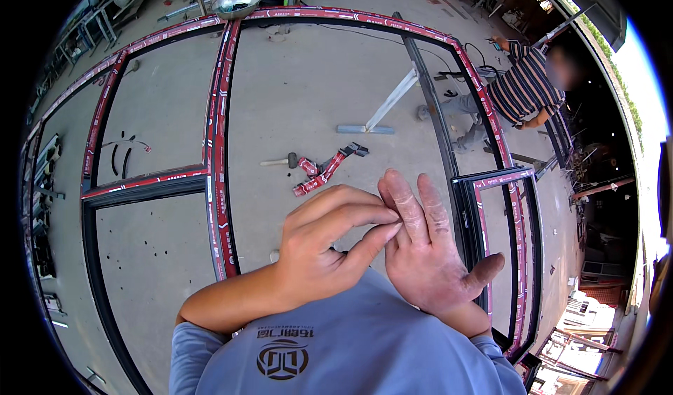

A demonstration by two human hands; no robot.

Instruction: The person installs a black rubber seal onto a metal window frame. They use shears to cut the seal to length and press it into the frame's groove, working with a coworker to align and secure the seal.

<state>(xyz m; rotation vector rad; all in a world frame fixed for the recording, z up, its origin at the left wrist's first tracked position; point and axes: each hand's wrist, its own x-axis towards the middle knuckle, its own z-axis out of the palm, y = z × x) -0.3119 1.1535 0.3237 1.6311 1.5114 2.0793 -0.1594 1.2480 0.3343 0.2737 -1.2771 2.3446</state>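
My left hand (335,237) is closed in a pinch. Its thumb and forefinger meet against the outer fingers of my right hand (429,251), and whatever lies between them is hidden. The right hand is turned palm up with fingers spread and whitish dust on its skin. Both hands are in front of my chest, above a large dark window frame (223,114) covered with red and white protective tape. A smaller dark sash (498,178) stands at the frame's right side, close to my right hand.
On the concrete floor lie a mallet (284,161) and red-taped profile offcuts (326,171). A metal bowl (237,4) rests on the frame's far edge. A grey metal stand (392,100) supports a dark bar (429,93). At right, another person (529,83) in a striped shirt bends beside the frame.
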